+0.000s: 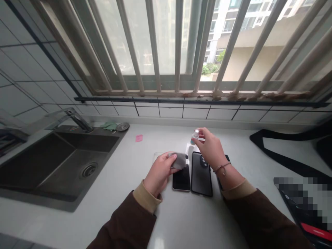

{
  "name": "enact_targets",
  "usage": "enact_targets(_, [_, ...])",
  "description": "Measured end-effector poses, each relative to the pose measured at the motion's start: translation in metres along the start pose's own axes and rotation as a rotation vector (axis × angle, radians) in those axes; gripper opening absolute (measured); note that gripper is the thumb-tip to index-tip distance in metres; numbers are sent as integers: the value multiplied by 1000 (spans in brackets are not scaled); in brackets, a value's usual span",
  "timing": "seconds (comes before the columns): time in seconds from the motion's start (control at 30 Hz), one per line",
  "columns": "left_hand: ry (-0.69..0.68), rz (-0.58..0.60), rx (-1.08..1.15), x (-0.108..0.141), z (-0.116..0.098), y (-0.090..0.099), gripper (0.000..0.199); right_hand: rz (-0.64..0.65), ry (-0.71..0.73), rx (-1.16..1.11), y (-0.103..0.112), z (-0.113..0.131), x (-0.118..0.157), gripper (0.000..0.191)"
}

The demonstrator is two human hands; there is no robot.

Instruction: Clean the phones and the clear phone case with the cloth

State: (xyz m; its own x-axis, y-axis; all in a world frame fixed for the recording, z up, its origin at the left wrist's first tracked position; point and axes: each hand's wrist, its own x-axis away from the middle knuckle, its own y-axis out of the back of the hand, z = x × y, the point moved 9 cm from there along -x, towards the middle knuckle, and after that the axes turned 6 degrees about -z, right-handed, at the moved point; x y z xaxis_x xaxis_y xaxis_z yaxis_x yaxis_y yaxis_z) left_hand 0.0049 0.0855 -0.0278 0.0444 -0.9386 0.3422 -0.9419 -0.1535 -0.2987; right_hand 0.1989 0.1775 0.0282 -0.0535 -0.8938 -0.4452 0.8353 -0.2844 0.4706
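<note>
My left hand (161, 169) is closed on a grey cloth (177, 160), thumb on top. Under the cloth lies a phone (181, 180) with a dark screen. My right hand (209, 144) pinches a small clear bottle (194, 137) with a white cap, at the back of the phones. A black phone case (201, 178) with a camera cutout lies between the two hands. Another dark flat thing (227, 158) is mostly hidden beneath my right wrist. The edge of something clear (156, 154) shows behind my left hand.
A steel sink (75, 200) with a tap (79, 120) is at the left. A green cloth (109, 126), a round metal strainer (122, 127) and a pink note (139, 138) lie near it. A black strap (256, 138) lies at the right. Window bars (177, 45) stand behind the counter.
</note>
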Motion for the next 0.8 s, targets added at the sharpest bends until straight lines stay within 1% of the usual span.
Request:
enact_targets(0.17, [34,-3,-43,1,1,-2,14,42,-58,22,-8,-10,2,36])
enact_targets(0.4, [35,6,-47,1,2,-3,14,89,-56,82,-13,-9,4,36])
enact_targets(0.57, [35,30,-28,1,3,-4,13,124,-27,106,-14,-6,3,45])
enact_targets(0.63, [36,35,-15,0,4,-4,12,141,32,185,-10,-2,1,50])
enact_targets(0.7, [37,39,4,0,4,-4,13,192,101,356,-7,-1,0,51])
enact_targets(0.8, [36,33,31,-1,4,-3,15,364,147,647,-11,-13,5,39])
